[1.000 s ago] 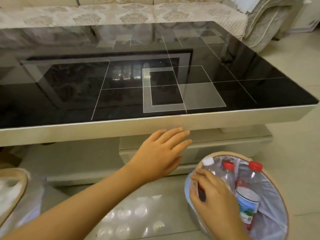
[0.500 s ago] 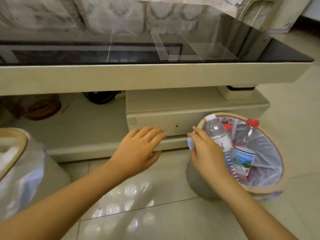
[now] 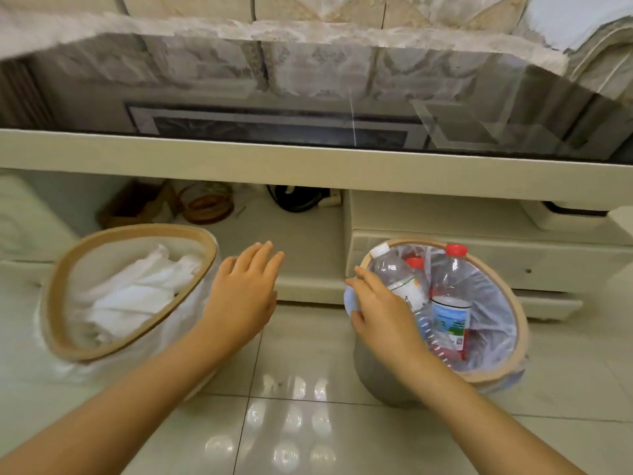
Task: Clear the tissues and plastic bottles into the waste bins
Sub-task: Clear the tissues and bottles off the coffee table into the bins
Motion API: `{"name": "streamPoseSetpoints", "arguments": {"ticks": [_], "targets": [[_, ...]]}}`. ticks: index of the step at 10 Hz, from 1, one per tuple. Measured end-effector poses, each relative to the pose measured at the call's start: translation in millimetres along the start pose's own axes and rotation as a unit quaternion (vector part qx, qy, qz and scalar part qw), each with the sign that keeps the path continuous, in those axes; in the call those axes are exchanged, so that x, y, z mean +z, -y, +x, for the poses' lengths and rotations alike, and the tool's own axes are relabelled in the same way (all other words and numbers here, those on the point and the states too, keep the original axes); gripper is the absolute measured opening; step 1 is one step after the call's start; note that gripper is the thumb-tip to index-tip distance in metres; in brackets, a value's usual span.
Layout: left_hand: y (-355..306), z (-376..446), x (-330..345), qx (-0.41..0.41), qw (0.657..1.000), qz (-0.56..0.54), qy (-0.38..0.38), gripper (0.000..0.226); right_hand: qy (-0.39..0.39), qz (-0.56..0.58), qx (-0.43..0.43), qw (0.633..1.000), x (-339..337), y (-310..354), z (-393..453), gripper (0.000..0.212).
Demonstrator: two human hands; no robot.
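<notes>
Two waste bins stand on the pale tiled floor (image 3: 291, 423) in front of a low coffee table (image 3: 308, 166) with a dark glass top. The left bin (image 3: 202, 241), lined in white with a tan rim, leans over and holds a heap of crumpled white tissues (image 3: 137, 296). The right bin (image 3: 520, 337), grey with a clear liner, holds the plastic bottles: a white-capped bottle (image 3: 394, 272) leaning against the near-left side, a red-capped bottle (image 3: 452, 286) standing at the far side with a blue and green label, and a second red cap (image 3: 415, 262) showing between them.

The person's left hand (image 3: 243, 296) hovers between the two bins with fingers straight and together, palm down, holding nothing and touching nothing. The right hand (image 3: 380, 310) rests at the near-left rim of the right bin; its fingers are bent over the edge, where a bluish fold of liner (image 3: 351, 299) bulges out beside the thumb, and it appears to pinch that rim and liner. It lies just beside the white-capped bottle; I cannot tell whether it touches the bottle.

Under the table, on the lower shelf, sit a brownish ring-shaped thing (image 3: 209, 207) and a dark object (image 3: 294, 198), both blurred. A patterned sofa (image 3: 308, 8) lies beyond.
</notes>
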State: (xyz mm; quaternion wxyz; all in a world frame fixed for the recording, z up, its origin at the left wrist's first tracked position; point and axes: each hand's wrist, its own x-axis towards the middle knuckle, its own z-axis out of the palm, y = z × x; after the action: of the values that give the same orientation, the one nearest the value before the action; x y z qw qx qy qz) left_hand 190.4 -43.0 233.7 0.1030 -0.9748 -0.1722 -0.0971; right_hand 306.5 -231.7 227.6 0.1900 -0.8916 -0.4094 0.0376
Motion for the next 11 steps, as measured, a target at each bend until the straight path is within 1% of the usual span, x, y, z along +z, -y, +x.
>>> {"name": "streamPoseSetpoints", "arguments": {"ticks": [1, 2, 3, 4, 5, 6, 7, 8, 9, 10, 11], "targets": [[25, -17, 7, -0.1, 0.994, 0.035, 0.03, 0.071, 0.016, 0.013, -0.021, 1.0, 12, 29, 8, 0.052], [42, -25, 9, -0.185, 0.983, -0.013, 0.017, 0.068, 0.025, 0.024, -0.041, 0.999, 24, 50, 15, 0.055], [45, -27, 2, -0.222, 0.966, -0.111, 0.073, 0.064, 0.035, 0.012, -0.056, 0.998, 32, 61, 20, 0.058], [43, -27, 5, -0.204, 0.968, -0.138, 0.056, 0.065, 0.034, 0.01, -0.058, 0.998, 35, 67, 24, 0.058], [29, -23, 1, -0.175, 0.968, -0.172, 0.047, 0.061, 0.035, 0.014, -0.055, 0.998, 38, 67, 27, 0.062], [5, -19, -5, -0.123, 0.972, -0.197, 0.046, 0.054, 0.044, 0.025, -0.058, 0.997, 37, 66, 29, 0.066], [-16, -8, -1, -0.095, 0.971, -0.211, 0.067, 0.046, 0.039, 0.035, -0.075, 0.996, 34, 63, 28, 0.061], [-26, -2, 1, -0.073, 0.972, -0.204, 0.095, 0.043, 0.027, 0.052, -0.092, 0.994, 31, 58, 24, 0.055], [-26, -5, -2, -0.065, 0.971, -0.226, 0.047, 0.04, 0.031, 0.061, -0.101, 0.993, 25, 55, 21, 0.058], [-26, -1, -3, -0.09, 0.967, -0.236, 0.022, 0.03, 0.041, 0.07, -0.113, 0.99, 17, 54, 20, 0.06], [-25, 2, -7, -0.085, 0.977, -0.194, 0.034, 0.027, 0.058, 0.078, -0.124, 0.988, 8, 52, 19, 0.059]]}}
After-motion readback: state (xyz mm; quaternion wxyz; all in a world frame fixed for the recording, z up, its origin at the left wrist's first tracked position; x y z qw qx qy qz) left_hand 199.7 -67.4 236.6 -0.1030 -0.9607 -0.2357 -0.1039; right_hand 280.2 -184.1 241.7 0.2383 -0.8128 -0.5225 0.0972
